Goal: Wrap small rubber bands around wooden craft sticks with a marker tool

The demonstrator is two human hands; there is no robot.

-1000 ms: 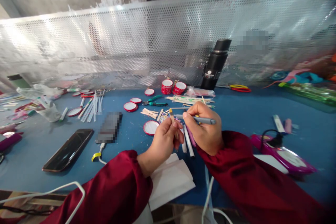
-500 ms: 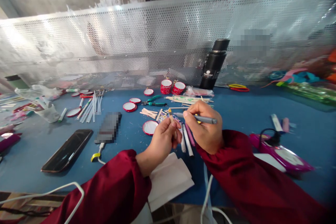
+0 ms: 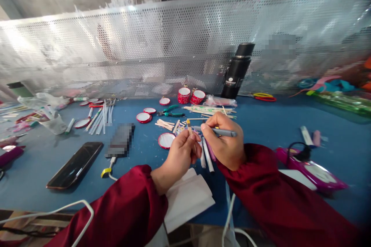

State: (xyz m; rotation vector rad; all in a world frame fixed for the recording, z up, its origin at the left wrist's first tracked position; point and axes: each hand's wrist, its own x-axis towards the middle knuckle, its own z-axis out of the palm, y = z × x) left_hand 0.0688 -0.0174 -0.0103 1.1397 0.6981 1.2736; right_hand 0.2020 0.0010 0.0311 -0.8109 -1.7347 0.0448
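Pinched upright in my left hand [image 3: 180, 149] is a small wooden craft stick [image 3: 189, 126] with a yellow-brown tip. My right hand [image 3: 226, 144] grips a grey marker pen [image 3: 227, 132] like a writing tool, its tip pointing left at the stick; whether they touch is too small to tell. Just behind my hands lie a pile of coloured bits [image 3: 180, 128], several loose craft sticks [image 3: 164, 124] and a red-rimmed white disc [image 3: 166, 140]. White marker pens [image 3: 208, 156] rest between my hands on the blue table. Folded white paper [image 3: 189, 200] lies beneath my left wrist.
A dark phone [image 3: 75, 165] and a second, blurred-out device lie to the left. Green-handled pliers [image 3: 171, 113], red round boxes [image 3: 184, 95] and a black flask [image 3: 237, 71] stand farther back. At right is a purple device [image 3: 311, 171]; a perforated metal panel [image 3: 130, 54] closes the back.
My right hand and the marker pen have shifted slightly left, closer to the stick. My left hand keeps the same pinch on the stick.
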